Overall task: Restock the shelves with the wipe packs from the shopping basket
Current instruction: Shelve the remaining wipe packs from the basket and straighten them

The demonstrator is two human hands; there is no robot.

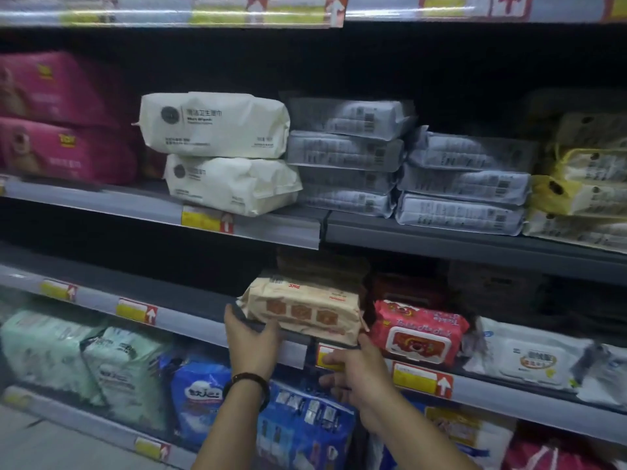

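A: Where is the pack?

B: The beige wipe pack [305, 310] lies flat on the middle shelf [190, 322]. Its front edge hangs a little over the price rail, and 3 brown squares in a row face outward.

A: And the hands?

B: The left hand [252, 340] is at the pack's left end — fingers curled up round the corner, thumb under the front edge, so it grips the pack. A dark bracelet [249, 379] sits on that wrist. The right hand [353, 368] is lower, in front of the rail. Its thumb reaches up to the pack's lower right corner, while its fingers spread loosely and hold nothing.

A: What's next to it?

B: Just to the right is a red lidded pack [419, 332], then a white lidded pack [529, 359]. Something brown sits behind the beige one, too dark to make out.

A: The other shelves?

B: Above are 2 cream packs [217, 125] stacked, then grey packs [346, 154] in piles of 4 and 3. There are 2 magenta packs [64, 120] at the left and yellow packs [583, 195] at the far right. Below are mint-green packs [51, 347] and blue packs [200, 391].
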